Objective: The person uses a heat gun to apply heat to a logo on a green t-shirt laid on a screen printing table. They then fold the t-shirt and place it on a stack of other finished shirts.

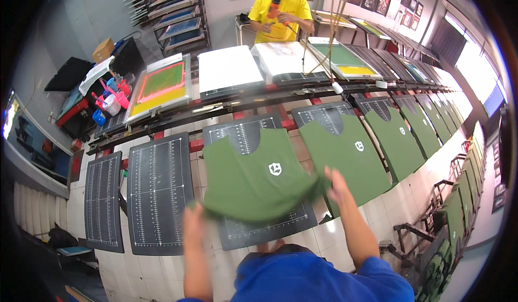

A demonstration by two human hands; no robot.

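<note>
Holding the green shirt (245, 175) by opposite hem corners, left hand (193, 222) (blurred) and right hand (337, 186) have fingers closed on cloth, apparently keeping it spread; its upper part lies on the board (243, 236).

Held garment (243, 186): plain green, white shield emblem (275, 169)
Boards (144, 194): black, white ruler-like markings
Leftmost screen (163, 82): green centre, pink border, yellow lower band
Wearer's top (318, 278): blue
Co-worker's top (294, 6): yellow
Floor tiles (116, 269): whitish
Supports (196, 144): red
</note>
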